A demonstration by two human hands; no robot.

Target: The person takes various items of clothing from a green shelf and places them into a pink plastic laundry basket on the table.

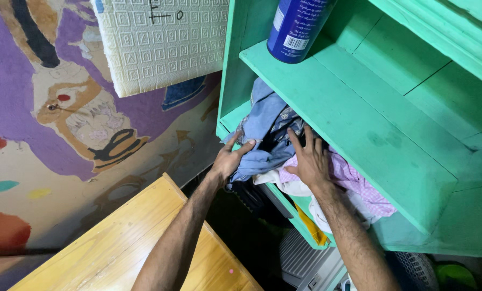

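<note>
A pile of clothes fills a compartment of a mint-green wooden shelf unit (359, 124). My left hand (229, 159) grips the edge of a light blue denim garment (262, 116) at the pile's left side. My right hand (309, 160) lies flat, fingers spread, on top of the pile, over a dark garment and a pink checked cloth (354, 180). A white cloth (289, 186) hangs out under my right hand. What lies deeper inside the compartment is hidden.
A blue spray can (297, 27) stands on the shelf board above the clothes. A wooden table (127, 242) sits below my left arm. Behind it, the wall carries a painted mural (63, 113) and a white textured panel (160, 43). A yellow cloth (312, 226) hangs lower down.
</note>
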